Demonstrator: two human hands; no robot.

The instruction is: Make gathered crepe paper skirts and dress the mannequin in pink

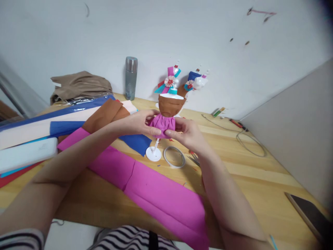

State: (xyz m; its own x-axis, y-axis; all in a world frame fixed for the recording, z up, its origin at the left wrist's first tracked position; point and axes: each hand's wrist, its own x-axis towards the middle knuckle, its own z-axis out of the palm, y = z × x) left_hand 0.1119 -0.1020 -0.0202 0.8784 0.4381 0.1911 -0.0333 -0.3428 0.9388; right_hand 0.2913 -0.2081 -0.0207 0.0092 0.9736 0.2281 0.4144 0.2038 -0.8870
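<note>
Between my hands is a small dress form (pixel 171 106) with a brown paper bodice, a pleated pink paper skirt (pixel 162 125) and a teal neck band. My left hand (pixel 145 124) pinches the skirt from its left side, thumb across the front. From the other side my right hand (pixel 183 130) grips the skirt, its thumb close to the left one. The form's white stand with a round base (pixel 153 153) shows below, tilted. Beside the base lies a roll of tape (pixel 174 157). Scissors (pixel 194 159) are partly hidden behind my right wrist.
A long pink paper strip (pixel 163 194) crosses the table, with brown, blue and cream sheets at left. Decorated small mannequins (pixel 170 81) and a bottle (pixel 131 78) stand by the wall. A white case (pixel 28 156), a cable (pixel 249 146) and a phone (pixel 309 215) lie around.
</note>
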